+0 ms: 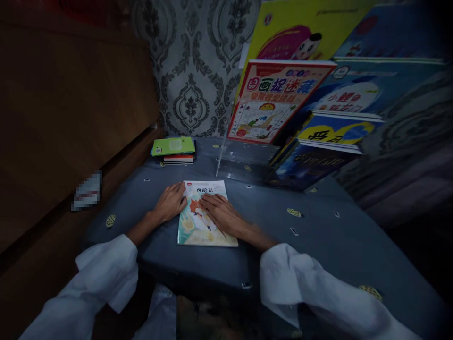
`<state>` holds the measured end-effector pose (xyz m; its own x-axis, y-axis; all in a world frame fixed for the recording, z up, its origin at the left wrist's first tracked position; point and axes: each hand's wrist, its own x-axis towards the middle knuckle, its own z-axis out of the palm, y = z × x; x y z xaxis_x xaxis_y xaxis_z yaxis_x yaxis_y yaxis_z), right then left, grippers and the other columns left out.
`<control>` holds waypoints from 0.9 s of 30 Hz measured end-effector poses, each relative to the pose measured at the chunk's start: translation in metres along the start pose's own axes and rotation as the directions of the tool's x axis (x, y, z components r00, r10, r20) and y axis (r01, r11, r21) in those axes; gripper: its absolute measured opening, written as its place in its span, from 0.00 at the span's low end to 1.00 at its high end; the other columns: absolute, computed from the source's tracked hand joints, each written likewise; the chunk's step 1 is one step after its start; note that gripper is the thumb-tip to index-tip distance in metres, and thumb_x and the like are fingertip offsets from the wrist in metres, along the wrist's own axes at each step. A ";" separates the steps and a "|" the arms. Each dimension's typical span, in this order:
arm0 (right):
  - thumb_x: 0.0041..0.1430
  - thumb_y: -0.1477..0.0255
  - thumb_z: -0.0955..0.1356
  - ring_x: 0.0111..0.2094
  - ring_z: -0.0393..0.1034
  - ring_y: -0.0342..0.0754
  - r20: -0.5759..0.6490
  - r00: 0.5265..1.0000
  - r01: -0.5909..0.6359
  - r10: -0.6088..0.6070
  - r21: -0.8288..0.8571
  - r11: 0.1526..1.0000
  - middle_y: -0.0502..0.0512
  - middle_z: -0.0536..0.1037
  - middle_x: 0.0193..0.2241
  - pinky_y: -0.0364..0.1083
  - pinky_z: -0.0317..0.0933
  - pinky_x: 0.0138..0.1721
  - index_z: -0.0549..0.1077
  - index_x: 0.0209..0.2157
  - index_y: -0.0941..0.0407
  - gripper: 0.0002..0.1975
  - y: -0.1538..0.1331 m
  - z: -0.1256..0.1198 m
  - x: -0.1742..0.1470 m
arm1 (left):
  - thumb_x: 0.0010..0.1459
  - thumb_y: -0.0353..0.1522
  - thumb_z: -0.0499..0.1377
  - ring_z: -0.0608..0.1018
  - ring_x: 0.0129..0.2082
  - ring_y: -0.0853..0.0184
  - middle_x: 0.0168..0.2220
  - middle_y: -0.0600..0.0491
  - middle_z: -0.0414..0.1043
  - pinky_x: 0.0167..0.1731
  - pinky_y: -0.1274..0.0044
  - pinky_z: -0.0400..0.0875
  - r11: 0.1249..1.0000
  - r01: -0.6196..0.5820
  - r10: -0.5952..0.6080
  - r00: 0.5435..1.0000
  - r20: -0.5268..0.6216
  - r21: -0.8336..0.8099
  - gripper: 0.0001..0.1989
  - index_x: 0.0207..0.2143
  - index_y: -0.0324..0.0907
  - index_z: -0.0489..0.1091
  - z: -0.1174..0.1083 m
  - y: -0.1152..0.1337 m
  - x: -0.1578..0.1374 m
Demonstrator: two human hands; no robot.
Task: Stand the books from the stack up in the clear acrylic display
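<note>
A closed paperback book [193, 226] with an illustrated cover lies on the dark cloth in front of me. My right hand [219, 210] rests flat across the cover, fingers stretched toward the upper left. At the book's upper left edge is my left hand [172, 200], its fingers extended and their tips touching the edge. Part of the cover's picture is hidden under the right hand. Neither hand grasps anything.
Behind the book, a clear acrylic stand [240, 163] holds several upright books, among them a red-bordered picture book [271, 104]. A small pile of books [173, 147] lies at the back left. A wooden cabinet [71, 108] borders the left side of the cloth-covered table [276, 264].
</note>
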<state>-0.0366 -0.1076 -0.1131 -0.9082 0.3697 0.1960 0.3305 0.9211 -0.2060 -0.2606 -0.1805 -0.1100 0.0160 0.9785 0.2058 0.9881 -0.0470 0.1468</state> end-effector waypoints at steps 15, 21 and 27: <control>0.69 0.66 0.59 0.68 0.53 0.55 -0.004 0.993 -0.121 0.121 0.002 0.993 0.70 0.62 0.65 0.59 0.44 0.68 0.61 0.64 0.65 0.27 0.016 0.012 0.040 | 0.64 0.33 0.50 0.68 0.62 0.54 0.61 0.41 0.67 0.59 0.60 0.65 0.998 -0.031 0.028 0.998 -0.059 -0.054 0.24 0.61 0.37 0.61 0.007 -0.006 -0.003; 0.69 0.66 0.59 0.67 0.55 0.57 -0.078 0.963 -0.262 0.259 -0.034 0.964 0.70 0.64 0.64 0.61 0.48 0.67 0.64 0.63 0.63 0.25 0.033 0.008 0.018 | 0.65 0.35 0.48 0.65 0.64 0.55 0.63 0.40 0.65 0.60 0.59 0.64 0.999 -0.008 0.008 1.000 -0.014 -0.051 0.25 0.62 0.36 0.60 0.004 -0.005 -0.004; 0.68 0.65 0.60 0.65 0.59 0.57 -0.178 0.900 -0.393 0.397 0.058 0.918 0.66 0.66 0.64 0.59 0.53 0.65 0.66 0.61 0.61 0.24 0.048 0.010 0.003 | 0.66 0.34 0.48 0.62 0.66 0.56 0.65 0.42 0.61 0.61 0.59 0.63 0.999 -0.001 0.002 1.000 0.019 -0.044 0.24 0.62 0.37 0.62 0.003 -0.004 -0.005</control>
<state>-0.0265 -0.0632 -0.1324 -0.6410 0.7202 0.2655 0.6454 0.6929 -0.3213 -0.2637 -0.1842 -0.1143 0.0208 0.9820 0.1876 0.9804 -0.0568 0.1889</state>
